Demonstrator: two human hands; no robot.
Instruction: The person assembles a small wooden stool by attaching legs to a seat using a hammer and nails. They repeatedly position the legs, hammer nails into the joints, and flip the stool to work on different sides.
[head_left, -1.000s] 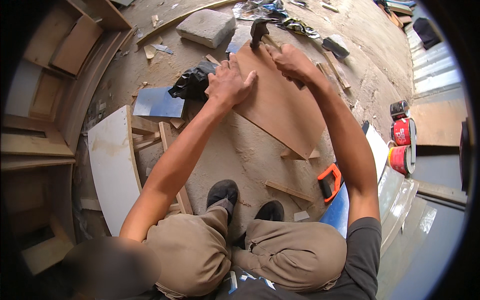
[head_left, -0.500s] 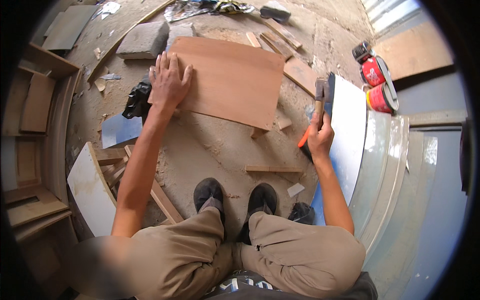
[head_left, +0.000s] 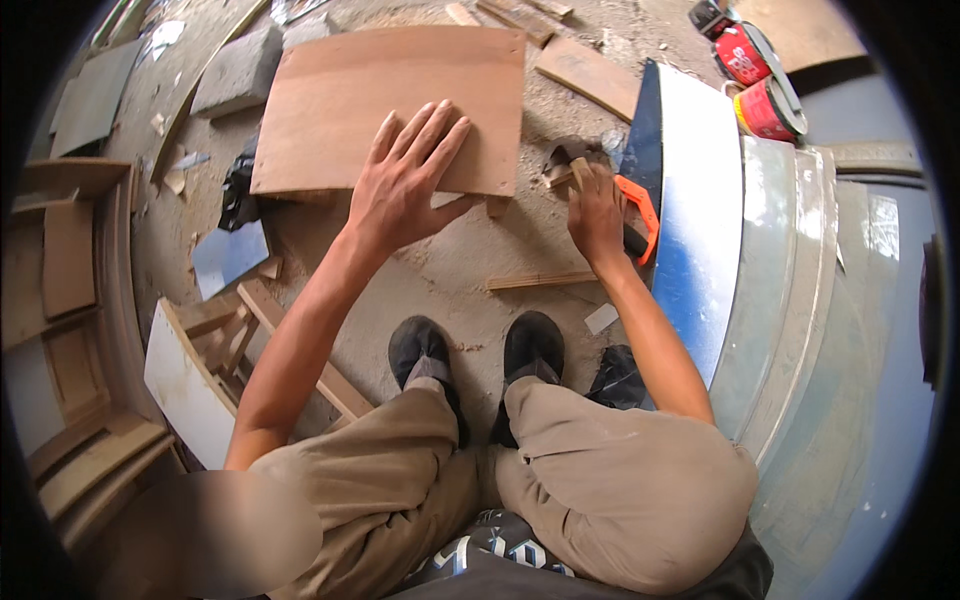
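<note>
A reddish-brown plywood panel [head_left: 385,100] lies raised off the ground on wooden pieces, in front of my feet. My left hand [head_left: 405,185] rests on it near the front edge, fingers spread and holding nothing. My right hand [head_left: 597,215], right of the panel, is closed round the wooden handle of a hammer [head_left: 577,165]. The hammer's dark head is smeared by motion. Just beside that hand is an orange tool handle [head_left: 645,215], probably a saw's; the rest of it is partly hidden.
A long white and blue sheet [head_left: 695,200] and glass panes [head_left: 775,290] lie at the right. Red cans [head_left: 768,108] stand beyond. Concrete block [head_left: 238,72] at far left; wooden frame [head_left: 205,350] and cabinet [head_left: 120,300] nearer. A wood strip [head_left: 540,282] lies before my shoes.
My left hand has shifted from the panel's left edge rightward to its front middle. My right hand has moved left with the hammer, away from the white sheet. The view has shifted as well.
</note>
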